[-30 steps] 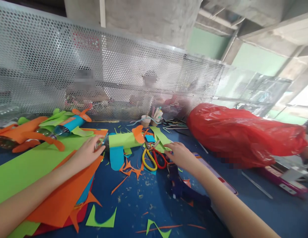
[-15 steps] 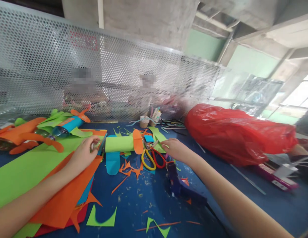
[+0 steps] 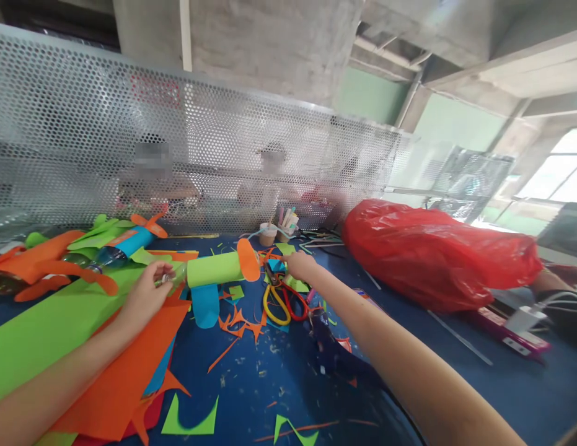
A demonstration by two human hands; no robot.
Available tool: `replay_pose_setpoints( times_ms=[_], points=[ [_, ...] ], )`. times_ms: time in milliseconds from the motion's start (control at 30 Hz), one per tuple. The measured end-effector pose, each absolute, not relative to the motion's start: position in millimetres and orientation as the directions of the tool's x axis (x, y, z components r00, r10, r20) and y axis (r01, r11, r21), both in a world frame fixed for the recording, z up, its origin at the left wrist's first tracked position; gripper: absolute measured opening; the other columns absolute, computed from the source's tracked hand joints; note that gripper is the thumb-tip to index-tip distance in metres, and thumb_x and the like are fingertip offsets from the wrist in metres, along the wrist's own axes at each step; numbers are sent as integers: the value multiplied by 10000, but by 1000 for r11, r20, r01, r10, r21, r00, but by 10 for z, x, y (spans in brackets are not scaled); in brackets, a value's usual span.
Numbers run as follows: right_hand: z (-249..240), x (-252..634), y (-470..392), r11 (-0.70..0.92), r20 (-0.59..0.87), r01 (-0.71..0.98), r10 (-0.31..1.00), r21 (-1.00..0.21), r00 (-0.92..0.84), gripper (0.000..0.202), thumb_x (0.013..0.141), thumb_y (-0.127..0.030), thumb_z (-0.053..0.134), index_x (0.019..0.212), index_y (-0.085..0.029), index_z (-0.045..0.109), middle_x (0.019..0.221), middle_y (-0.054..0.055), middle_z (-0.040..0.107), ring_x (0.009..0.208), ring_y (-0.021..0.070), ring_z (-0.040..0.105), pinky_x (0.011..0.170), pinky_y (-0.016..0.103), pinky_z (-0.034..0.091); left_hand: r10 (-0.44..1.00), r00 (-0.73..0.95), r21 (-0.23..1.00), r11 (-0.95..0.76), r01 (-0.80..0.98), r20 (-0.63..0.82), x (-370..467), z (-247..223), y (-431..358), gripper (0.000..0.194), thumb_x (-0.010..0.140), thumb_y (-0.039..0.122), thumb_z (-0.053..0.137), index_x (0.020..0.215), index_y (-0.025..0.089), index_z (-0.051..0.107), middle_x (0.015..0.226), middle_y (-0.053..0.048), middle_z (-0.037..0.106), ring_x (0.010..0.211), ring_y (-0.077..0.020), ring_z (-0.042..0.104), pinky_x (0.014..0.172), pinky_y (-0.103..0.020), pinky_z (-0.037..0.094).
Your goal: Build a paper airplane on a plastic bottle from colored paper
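Observation:
My left hand is closed round the neck end of a clear plastic bottle wrapped in green paper. A blue paper flap hangs below the wrap, and an orange rounded paper piece is at the bottle's far right end. My right hand is among paper scraps just above two pairs of scissors, one with yellow handles and one with red handles. Its fingers look drawn together, their tips partly hidden; what they touch is unclear. Below that hand lies a dark blue glue gun.
Coloured paper sheets pile up at left, near paper-covered bottles. Cups of pens stand by the perforated metal screen, with people behind it. A red plastic bag lies at right. Scraps litter the blue table.
My right hand has moved left, over the scraps above the scissors. My left hand and the bottle have shifted slightly left, the bottle's far end tilting up. The camera view has turned slightly.

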State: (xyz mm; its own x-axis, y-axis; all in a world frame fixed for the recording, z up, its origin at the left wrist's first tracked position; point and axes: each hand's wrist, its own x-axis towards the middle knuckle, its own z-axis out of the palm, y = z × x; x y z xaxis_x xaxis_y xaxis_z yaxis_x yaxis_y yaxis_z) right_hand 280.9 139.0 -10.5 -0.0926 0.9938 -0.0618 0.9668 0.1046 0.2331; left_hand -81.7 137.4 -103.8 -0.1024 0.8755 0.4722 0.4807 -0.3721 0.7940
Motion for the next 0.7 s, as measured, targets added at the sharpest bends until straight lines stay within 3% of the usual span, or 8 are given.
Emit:
replay_pose_setpoints(
  times_ms=[200,400,567,700],
  points=[
    [-133,2755,1403,76,7,967,997,245,-80,273,946,-294,563,1194,-182,579,1224,93,590,1005,220,618,843,419,532,884,-106,810,-362,461,455,-767,-941,1284,188,785,233,560,969,200,537,988,-62,630,961,-261,623,914,-477,483],
    [-163,2765,1475,83,18,985,996,150,-87,295,940,-299,572,1206,-172,569,1216,91,591,1004,227,620,836,429,534,892,-114,830,-351,433,437,-730,-877,1244,244,672,312,546,898,230,504,950,-55,638,939,-279,626,886,-465,492],
    [-175,2753,1502,53,15,999,998,-5,-53,290,940,-296,573,1204,-174,571,1215,91,592,1002,225,621,834,423,535,900,-106,836,-342,429,423,-723,-866,1242,289,645,343,536,906,222,500,962,-75,625,937,-285,623,879,-468,484],
    [-143,2793,1507,42,35,976,999,-213,-35,297,937,-300,576,1203,-167,572,1213,89,593,1002,231,621,832,426,536,902,-101,835,-340,434,419,-725,-870,1247,296,647,357,531,907,217,503,977,-84,628,949,-286,625,871,-454,486]
  ],
)
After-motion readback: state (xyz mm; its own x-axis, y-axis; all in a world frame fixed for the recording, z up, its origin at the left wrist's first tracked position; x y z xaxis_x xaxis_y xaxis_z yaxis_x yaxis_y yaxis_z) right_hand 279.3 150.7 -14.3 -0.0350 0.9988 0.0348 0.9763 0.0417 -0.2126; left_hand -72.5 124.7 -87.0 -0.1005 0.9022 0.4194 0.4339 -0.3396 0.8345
